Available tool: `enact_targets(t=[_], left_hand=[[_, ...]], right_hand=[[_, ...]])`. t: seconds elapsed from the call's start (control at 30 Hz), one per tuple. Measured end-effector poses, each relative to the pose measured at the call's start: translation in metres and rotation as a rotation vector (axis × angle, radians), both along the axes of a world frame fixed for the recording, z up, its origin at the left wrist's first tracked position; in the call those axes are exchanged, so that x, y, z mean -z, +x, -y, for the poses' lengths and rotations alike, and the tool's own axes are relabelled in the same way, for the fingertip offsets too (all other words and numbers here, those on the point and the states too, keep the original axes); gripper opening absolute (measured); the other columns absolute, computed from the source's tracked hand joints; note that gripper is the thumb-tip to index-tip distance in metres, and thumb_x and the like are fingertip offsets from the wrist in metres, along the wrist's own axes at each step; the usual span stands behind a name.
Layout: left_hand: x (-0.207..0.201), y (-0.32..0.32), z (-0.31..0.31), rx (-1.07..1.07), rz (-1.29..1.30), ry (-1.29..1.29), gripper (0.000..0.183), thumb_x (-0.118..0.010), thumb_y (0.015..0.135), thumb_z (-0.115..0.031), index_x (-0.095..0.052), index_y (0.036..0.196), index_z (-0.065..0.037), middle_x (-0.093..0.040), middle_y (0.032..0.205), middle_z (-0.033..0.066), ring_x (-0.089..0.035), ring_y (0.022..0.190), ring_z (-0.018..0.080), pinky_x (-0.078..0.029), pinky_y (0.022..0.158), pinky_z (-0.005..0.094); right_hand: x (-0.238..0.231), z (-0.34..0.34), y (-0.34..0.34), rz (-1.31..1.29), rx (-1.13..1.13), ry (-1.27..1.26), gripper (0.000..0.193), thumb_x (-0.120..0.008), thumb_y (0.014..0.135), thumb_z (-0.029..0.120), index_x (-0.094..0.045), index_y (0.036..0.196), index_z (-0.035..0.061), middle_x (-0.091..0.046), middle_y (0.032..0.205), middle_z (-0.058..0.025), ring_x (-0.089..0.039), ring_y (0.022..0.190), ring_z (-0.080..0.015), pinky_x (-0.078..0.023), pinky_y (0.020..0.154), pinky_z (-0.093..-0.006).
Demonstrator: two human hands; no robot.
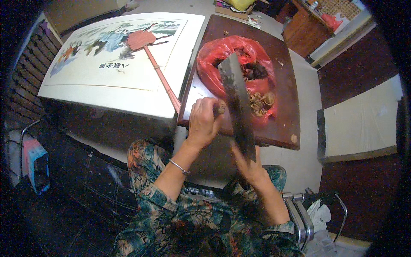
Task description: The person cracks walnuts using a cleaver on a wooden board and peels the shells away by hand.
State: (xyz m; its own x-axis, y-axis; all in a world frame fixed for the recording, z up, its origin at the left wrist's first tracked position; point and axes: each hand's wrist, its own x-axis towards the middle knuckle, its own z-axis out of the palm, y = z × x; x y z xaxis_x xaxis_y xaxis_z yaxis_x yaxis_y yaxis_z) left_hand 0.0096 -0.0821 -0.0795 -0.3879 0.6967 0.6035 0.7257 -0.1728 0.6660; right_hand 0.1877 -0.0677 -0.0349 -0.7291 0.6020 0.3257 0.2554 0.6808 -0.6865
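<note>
Patterned shirt (pixel 184 229) was closest to the lens, at the bottom of the view. Past it, right hand (pixel 251 169) was closed round the handle end of a cleaver (pixel 235 83), blade up and angled away over the near edge of the brown table (pixel 282 77). Handle mostly hidden, hand blurred; finger placement: can't tell. Low hold probably left the whole blade free.

Left hand (pixel 204 120) sat at the surface's near-left corner, fingers curled in a narrow pinch on a small brown lump (pixel 221 107), walnut-like. My read: pinched to stop it rolling, kept at the near edge for easy reach. Blade was just beside it in view; real gap unclear.

Red bag (pixel 209 70) took up the middle of the surface, mouth spread wide, likely so the dark contents (pixel 255 70) stayed reachable. Crumpled brown pieces (pixel 259 105) sat at its near side, probably gathered there to keep them off bare wood.

Next table over, white table (pixel 171 77): pink fly swatter (pixel 142 40) lay with its handle pointing at the near-right corner, likely parked there within left-hand reach.
</note>
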Motion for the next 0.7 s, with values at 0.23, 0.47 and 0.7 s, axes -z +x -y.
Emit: enact_targets(t=[0.23,0.47,0.7], left_hand=[[0.003,-0.001,0.003,0.008,-0.02,-0.045,0.037,-0.065,0.078,-0.024,-0.049,0.101,0.0,-0.052,0.089,0.0165,-0.052,0.085,0.0344,-0.043,0.075,0.0408],[0.007,0.0,-0.002,-0.005,0.027,-0.031,0.039,-0.063,0.081,-0.03,-0.049,0.101,0.0,-0.052,0.087,0.0162,-0.054,0.081,0.0328,-0.045,0.071,0.0403],[0.009,-0.002,-0.001,0.01,0.025,0.043,0.039,-0.067,0.078,-0.025,-0.048,0.099,0.001,-0.053,0.088,0.0157,-0.054,0.081,0.0316,-0.045,0.071,0.0389]], right_hand=[[0.001,-0.006,0.002,0.12,0.033,-0.252,0.03,-0.058,0.085,0.01,-0.051,0.113,0.0002,-0.062,0.086,-0.0228,-0.061,0.08,-0.0411,-0.049,0.067,-0.0418],[-0.008,-0.009,0.0,0.162,0.007,-0.158,0.034,-0.057,0.085,0.008,-0.048,0.116,0.0007,-0.062,0.085,-0.023,-0.061,0.079,-0.0415,-0.049,0.065,-0.0429],[-0.023,-0.009,-0.004,0.061,0.023,-0.248,0.029,-0.055,0.085,0.008,-0.051,0.112,0.0007,-0.061,0.08,-0.0214,-0.061,0.072,-0.0393,-0.048,0.064,-0.0414]])
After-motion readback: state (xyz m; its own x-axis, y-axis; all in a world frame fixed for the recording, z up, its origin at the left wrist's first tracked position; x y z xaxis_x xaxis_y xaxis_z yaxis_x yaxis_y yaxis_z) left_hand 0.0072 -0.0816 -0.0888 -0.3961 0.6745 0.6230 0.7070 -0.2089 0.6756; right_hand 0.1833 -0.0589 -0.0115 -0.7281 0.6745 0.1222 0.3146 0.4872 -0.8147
